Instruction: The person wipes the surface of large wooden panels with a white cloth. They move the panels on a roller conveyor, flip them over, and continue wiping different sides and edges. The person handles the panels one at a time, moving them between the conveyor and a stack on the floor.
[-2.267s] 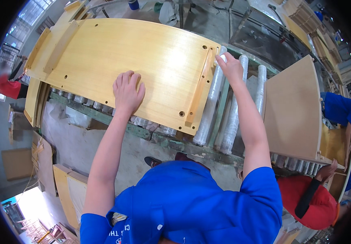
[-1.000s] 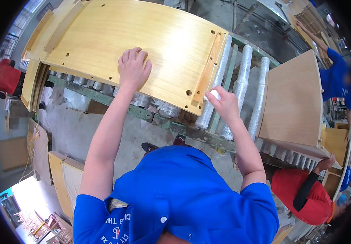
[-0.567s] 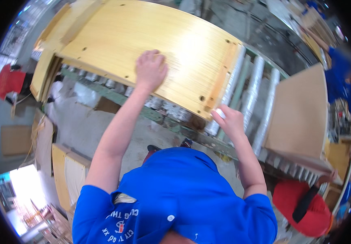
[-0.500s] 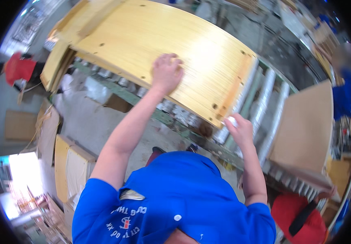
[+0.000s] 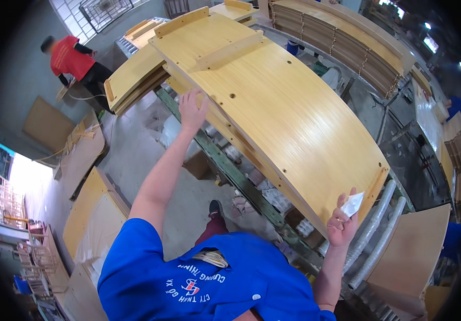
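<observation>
A large light-wood panel with dark holes and raised wooden strips lies before me on top of other wooden pieces. Close to its near long edge, toward the left, is my left hand, its fingers loosely bent with nothing visible in them. Whether the fingertips touch the edge I cannot tell. Over the panel's near right corner I hold up my right hand, its palm turned up. It is closed on a small white folded piece, perhaps paper or cloth; its exact kind does not show.
Plastic-wrapped rollers of a green-framed conveyor run beneath the panel. A cardboard sheet stands at the right. A person in red works at the far left. Stacked boards fill the back. Another wooden panel leans at the lower left.
My left hand has come off the panel's top and moved left to its near edge. My right hand has turned palm up with the white piece. The whole view has shifted.
</observation>
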### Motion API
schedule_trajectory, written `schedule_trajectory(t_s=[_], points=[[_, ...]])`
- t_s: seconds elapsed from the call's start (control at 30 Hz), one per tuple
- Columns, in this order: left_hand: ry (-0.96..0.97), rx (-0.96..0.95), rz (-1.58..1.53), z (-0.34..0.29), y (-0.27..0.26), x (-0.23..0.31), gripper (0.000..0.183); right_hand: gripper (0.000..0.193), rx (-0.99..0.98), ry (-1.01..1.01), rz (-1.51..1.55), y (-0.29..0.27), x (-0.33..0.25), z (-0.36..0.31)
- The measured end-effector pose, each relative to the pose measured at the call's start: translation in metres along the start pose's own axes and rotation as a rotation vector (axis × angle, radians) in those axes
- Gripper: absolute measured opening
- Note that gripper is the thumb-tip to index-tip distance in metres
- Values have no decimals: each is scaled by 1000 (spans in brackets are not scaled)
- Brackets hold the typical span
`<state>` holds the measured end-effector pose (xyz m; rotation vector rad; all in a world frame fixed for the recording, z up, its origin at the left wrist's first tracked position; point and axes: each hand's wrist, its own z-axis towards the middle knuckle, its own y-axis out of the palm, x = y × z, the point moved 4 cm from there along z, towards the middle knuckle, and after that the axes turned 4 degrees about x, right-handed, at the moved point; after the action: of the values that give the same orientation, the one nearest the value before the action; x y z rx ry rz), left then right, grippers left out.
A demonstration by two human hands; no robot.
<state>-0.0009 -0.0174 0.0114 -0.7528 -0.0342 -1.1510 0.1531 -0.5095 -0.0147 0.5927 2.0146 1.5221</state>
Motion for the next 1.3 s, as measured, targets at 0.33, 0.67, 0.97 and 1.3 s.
schedule_trajectory(t_s=[0.33, 0.67, 0.97, 1.3], points=[[-33, -359, -155, 129, 78, -88, 48, 49, -110, -29, -17, 38, 129, 42], [-41, -363, -154, 114, 63, -70, 46, 41, 38, -159, -173, 21, 130, 40], [415, -549, -274, 106, 46, -33, 33, 28, 72, -266, -480, 114, 148, 201], [928, -547, -478, 102, 45, -35, 26, 31, 425, -1079, -1299, 147, 140, 401]])
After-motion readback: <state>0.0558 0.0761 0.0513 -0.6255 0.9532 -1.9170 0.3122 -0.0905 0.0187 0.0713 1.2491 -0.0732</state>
